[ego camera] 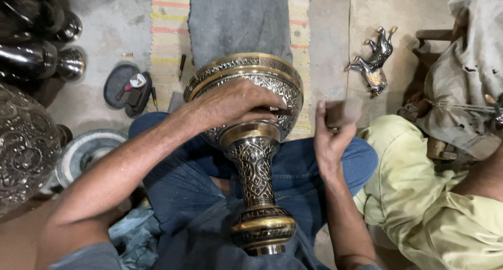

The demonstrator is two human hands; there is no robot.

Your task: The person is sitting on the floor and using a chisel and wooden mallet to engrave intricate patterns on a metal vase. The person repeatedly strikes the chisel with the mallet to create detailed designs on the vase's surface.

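Two hands work at a vase (255, 144) lying across the person's lap on blue jeans (293, 170), bowl end away, foot toward the body. Open room is scant: a seated neighbour in pale yellow (419, 207) crowds the right edge, and a big engraved vessel (26, 144) and a round disc (86, 152) crowd the left. Bare floor lies beyond the bowl's rim, past a striped mat (167, 39). The vase is dark metal, cut all over with fine silver scrollwork, banded in polished brass at rim, neck and foot. The left hand (236, 105) lies over the bowl, fingers curled onto it. The right hand (327, 139), just beside the bowl, pinches a small blurred block (343, 112). A metal horse (374, 63) lies well apart.
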